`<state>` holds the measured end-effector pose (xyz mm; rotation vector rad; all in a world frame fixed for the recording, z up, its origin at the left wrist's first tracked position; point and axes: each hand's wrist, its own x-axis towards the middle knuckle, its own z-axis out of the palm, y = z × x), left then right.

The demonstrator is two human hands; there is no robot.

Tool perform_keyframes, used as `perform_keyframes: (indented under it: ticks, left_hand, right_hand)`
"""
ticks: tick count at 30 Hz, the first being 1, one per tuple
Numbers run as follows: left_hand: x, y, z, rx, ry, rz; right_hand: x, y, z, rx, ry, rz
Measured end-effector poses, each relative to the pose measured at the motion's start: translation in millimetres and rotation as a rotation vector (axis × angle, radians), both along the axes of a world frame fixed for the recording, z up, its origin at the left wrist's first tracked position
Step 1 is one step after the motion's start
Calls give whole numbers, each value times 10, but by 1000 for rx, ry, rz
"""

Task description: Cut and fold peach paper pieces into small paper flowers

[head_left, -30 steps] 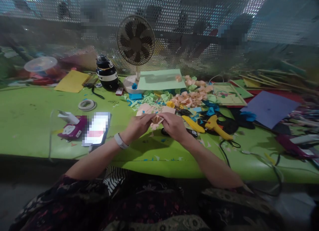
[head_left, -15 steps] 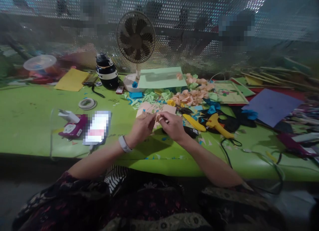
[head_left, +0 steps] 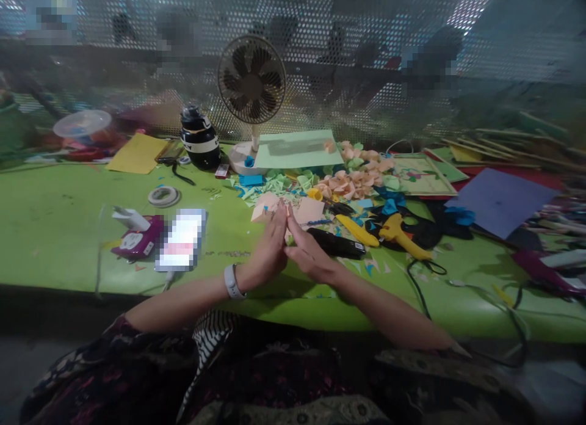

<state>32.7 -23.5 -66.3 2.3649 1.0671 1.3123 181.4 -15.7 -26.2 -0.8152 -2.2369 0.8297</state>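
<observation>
My left hand (head_left: 269, 245) and my right hand (head_left: 311, 249) meet at the fingertips, their straight fingers laid flat against each other. A small bit of peach paper (head_left: 288, 210) shows between the fingertips, pressed by both hands; most of it is hidden. Just beyond them lie flat peach paper pieces (head_left: 312, 210) among small scraps. A black stapler-like tool (head_left: 337, 243) lies close to my right hand, with dark-handled scissors (head_left: 339, 206) behind it.
Curled peach paper petals (head_left: 352, 179) and green ones (head_left: 277, 179) are heaped behind my hands. To the right are a yellow glue gun (head_left: 405, 236) and purple paper (head_left: 501, 202). A phone (head_left: 180, 239), tape roll (head_left: 163, 196), black jug (head_left: 200, 138) and fan (head_left: 251, 80) stand around.
My fingers were bent, pinching the small peach piece between both hands. They are now straightened and pressed flat together around it. The view has shifted slightly.
</observation>
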Motion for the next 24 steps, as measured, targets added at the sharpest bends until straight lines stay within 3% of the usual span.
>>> perform_keyframes:
  ticks: [5, 9, 13, 20, 24]
  left_hand:
    - [-27, 79, 17, -2, -76, -51]
    - [-117, 196, 98, -142, -146, -16]
    - [-137, 224, 199, -207, -257, 15]
    - [-125, 204, 285, -304, -417, -53]
    - [-136, 163, 327, -401, -504, -119]
  right_hand:
    - [6, -9, 67, -158, 96, 31]
    - [61, 135, 159, -212, 114, -220]
    - [111, 242, 183, -175, 75, -379]
    - [114, 254, 160, -140, 117, -344]
    - [118, 264, 166, -77, 117, -403]
